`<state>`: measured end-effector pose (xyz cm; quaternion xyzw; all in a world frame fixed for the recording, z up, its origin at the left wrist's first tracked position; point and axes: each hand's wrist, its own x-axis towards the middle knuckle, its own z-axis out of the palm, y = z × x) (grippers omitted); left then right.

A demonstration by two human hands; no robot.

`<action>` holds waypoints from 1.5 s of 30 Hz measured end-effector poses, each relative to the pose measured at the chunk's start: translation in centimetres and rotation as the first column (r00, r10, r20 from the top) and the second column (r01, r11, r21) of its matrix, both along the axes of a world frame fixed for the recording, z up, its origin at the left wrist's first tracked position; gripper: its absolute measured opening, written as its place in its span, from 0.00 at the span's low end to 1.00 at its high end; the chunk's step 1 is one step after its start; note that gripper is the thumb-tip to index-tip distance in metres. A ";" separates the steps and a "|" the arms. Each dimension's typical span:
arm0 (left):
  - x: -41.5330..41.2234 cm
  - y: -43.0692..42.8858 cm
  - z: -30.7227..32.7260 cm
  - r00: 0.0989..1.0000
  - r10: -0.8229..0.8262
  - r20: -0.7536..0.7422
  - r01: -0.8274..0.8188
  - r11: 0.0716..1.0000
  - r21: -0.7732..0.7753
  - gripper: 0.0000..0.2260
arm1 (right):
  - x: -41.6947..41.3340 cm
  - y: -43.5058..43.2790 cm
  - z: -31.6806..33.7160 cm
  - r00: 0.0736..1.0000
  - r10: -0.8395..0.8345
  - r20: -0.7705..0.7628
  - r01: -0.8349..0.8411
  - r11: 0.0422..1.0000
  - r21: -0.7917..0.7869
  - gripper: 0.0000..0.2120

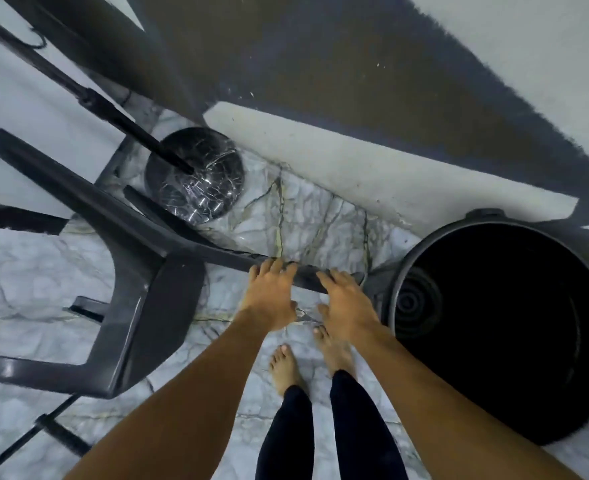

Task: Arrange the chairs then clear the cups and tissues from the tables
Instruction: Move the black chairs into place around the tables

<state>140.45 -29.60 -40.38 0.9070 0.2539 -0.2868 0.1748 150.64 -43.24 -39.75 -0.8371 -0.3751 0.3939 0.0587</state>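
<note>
**Both hands on the rim of a tilted chair**

A dark grey plastic chair (140,299) sits tilted on the marble floor (26,289), and its long thin edge runs out towards the person. The left hand (272,292) and the right hand (345,306) hold that edge side by side. On each hand the fingers are bent over the rim and the back of the hand faces up. The right thumb is spread out below the rim.

Beyond the chair is a round black base (194,174), glossy and veined, with a dark pole rising from its middle. A large black tub (493,323) with an open top stands just beside the held end of the chair, on the right-hand side. A pale raised ledge (355,168) crosses the floor past the chair's edge. Two bare feet (284,368) stand on the marble directly below the hands, near the chair, with black leggings above them.
</note>
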 end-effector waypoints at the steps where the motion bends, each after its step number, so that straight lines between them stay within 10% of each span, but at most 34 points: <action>1: 0.4 0.2 -1.5 0.999 -0.033 -0.006 0.033 0.999 0.013 0.36 | 0.4 0.0 -1.4 1.000 0.005 0.012 -0.005 1.000 -0.008 0.31; 13: 3.3 2.3 -6.1 0.965 -0.200 -0.167 0.224 0.965 0.135 0.15 | 1.1 -0.7 -8.5 0.987 0.153 0.039 -0.149 0.985 -0.087 0.34; 18: 1.4 3.9 -1.2 0.976 -0.127 -0.178 0.147 0.984 0.103 0.14 | 1.5 -1.5 -4.7 0.975 0.223 -0.003 -0.217 0.952 0.217 0.29; 30: -10.3 8.8 20.5 0.949 0.190 0.251 -0.203 0.979 0.027 0.22 | -1.9 3.5 17.3 0.829 0.528 0.186 -0.482 0.504 0.716 0.25; 33: -14.0 4.1 24.3 0.713 0.502 0.489 -0.545 0.836 -0.064 0.37 | -5.4 4.5 22.9 0.764 0.611 0.207 -0.550 0.449 0.705 0.27; 38: -18.6 -8.7 28.1 -0.203 0.865 0.459 -0.716 0.189 -0.672 0.40 | -12.9 5.4 28.7 0.700 0.697 0.155 -0.591 0.444 0.674 0.31; 45: -19.7 -16.2 31.2 -0.474 0.841 0.262 -0.686 -0.166 -0.708 0.14 | -25.4 7.8 35.5 0.669 0.743 0.025 -0.581 0.501 0.642 0.34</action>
